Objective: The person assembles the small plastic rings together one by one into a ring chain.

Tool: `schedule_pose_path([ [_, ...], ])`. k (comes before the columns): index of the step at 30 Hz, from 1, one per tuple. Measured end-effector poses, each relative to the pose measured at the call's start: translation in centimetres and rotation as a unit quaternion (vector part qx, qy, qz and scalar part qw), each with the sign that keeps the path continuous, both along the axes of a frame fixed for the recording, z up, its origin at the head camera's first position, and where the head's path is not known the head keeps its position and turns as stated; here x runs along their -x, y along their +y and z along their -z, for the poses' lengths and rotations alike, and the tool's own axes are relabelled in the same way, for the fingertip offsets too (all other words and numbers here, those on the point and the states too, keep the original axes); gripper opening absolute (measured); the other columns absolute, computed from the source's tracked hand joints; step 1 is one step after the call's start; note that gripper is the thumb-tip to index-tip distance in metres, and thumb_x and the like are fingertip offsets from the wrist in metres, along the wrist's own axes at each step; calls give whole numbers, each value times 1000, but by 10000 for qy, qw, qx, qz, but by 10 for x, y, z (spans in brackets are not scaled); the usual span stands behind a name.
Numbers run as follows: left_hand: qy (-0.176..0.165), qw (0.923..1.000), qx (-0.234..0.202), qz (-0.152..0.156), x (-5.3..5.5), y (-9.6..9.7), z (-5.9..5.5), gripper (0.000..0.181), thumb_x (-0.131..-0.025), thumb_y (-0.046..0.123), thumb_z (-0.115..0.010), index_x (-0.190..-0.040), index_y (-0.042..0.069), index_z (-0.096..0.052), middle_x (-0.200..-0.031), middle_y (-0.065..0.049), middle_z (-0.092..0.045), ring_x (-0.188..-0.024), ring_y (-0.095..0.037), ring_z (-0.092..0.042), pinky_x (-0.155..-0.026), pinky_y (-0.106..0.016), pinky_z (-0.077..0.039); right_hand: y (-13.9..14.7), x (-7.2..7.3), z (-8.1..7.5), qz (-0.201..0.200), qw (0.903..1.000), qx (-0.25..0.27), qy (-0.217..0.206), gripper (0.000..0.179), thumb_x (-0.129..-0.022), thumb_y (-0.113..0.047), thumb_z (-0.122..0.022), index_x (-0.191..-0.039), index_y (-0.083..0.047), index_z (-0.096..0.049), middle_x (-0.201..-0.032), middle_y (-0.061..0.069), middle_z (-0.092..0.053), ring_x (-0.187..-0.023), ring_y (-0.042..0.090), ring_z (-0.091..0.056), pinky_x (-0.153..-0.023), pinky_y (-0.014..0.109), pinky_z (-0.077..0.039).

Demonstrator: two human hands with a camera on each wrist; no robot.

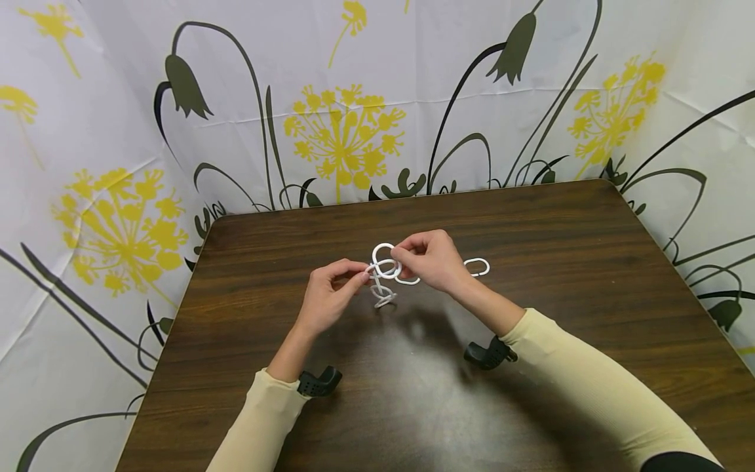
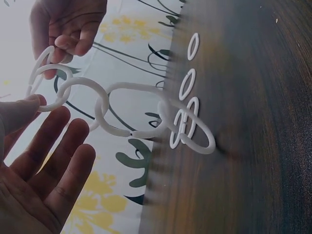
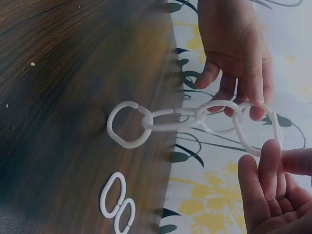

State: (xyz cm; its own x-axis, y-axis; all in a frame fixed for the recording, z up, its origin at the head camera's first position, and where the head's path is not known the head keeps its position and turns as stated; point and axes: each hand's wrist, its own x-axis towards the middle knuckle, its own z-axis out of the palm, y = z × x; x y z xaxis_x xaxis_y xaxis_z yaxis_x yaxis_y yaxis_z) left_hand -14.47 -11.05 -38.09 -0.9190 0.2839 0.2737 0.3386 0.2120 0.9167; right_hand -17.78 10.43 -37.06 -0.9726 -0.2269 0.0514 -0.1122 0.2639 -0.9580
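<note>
A chain of white plastic oval links [image 2: 114,130] hangs down from my left hand [image 1: 326,296]. Its thumb and forefinger pinch the upper end of the chain, while the other fingers are spread in the left wrist view. My right hand [image 1: 435,262] pinches another white link [image 3: 276,126] between thumb and fingers, right at the top link of the chain. Those two links overlap in the head view. I cannot tell whether they are hooked together. The lowest chain link [image 3: 110,127] hangs close over the table.
Loose white links lie on the brown wood table [image 1: 248,308] behind my hands, one link [image 1: 488,265] to the right of the right hand and another [image 1: 408,282] partly behind it. A patterned curtain [image 1: 248,144] stands along the table's back edge.
</note>
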Motion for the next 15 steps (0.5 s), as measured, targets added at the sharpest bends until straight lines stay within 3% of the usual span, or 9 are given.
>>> schedule_pose_path([
  [3,-27,10000,-77,24,1,0,1,15,-92,-2,-64,-104,-11,-68,-92,-28,-67,-85,-44,-65,-67,-23,-55,0,0,1,20,10000,-12,-34,15,-91,-10,-68,-90,3,-74,-63,7,-67,-55,14,-66,-52,23,-53],
  [9,-4,9999,-112,38,1,0,4,15,-92,-4,-64,-104,-10,-69,-93,-25,-66,-79,-11,-66,-67,-23,-55,0,1,2,55,9999,-107,-3,17,-91,-11,-68,-92,5,-74,-64,7,-68,-55,16,-67,-52,24,-53],
  [12,29,9999,-163,48,1,0,5,15,-92,-5,-64,-104,-12,-68,-92,-24,-66,-79,-10,-65,-67,-23,-55,0,0,3,73,9998,-159,72,17,-90,-11,-68,-91,5,-74,-63,6,-67,-57,20,-68,-50,22,-50],
  [15,71,9998,-161,34,2,0,5,14,-91,-5,-64,-104,-11,-69,-91,-22,-67,-79,-18,-66,-67,-23,-55,-1,0,4,107,9995,-249,155,16,-90,-11,-68,-90,4,-75,-62,4,-67,-59,24,-69,-48,21,-48],
])
